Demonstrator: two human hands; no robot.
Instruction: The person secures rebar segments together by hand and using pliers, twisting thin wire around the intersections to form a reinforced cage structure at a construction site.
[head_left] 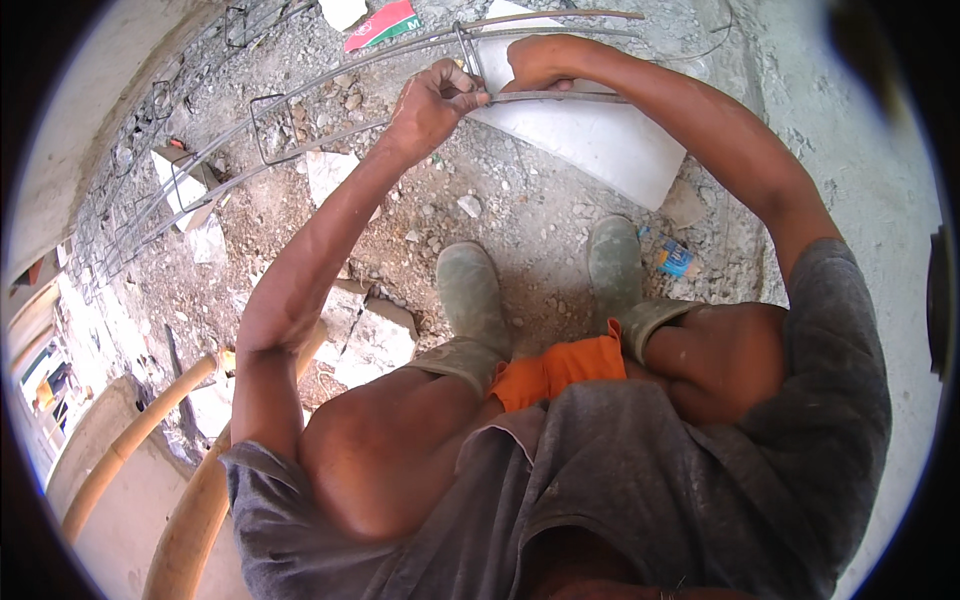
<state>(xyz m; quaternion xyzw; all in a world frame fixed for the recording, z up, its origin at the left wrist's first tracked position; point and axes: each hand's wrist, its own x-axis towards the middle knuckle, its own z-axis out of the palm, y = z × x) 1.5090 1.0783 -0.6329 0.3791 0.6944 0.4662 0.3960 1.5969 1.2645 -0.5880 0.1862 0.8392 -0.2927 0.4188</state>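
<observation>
A long rebar cage (350,132) of thin steel bars with square stirrups runs from the far left to the top middle. My left hand (430,108) is closed, its thumb and fingers pinching the near bar beside a stirrup (466,45). Just right of it, my right hand (540,62) bends down inside the cage, between the far and near bars. Its fingers are curled and mostly hidden, so what they hold cannot be made out. Beneath the bars and my right forearm lies a white flat slab (590,145).
Rubble and broken pale pieces (335,175) cover the ground. My green boots (470,290) stand close to the cage. Bamboo poles (140,430) rise at the lower left. A grey concrete surface (850,180) lies along the right. A blue wrapper (675,260) lies near my right boot.
</observation>
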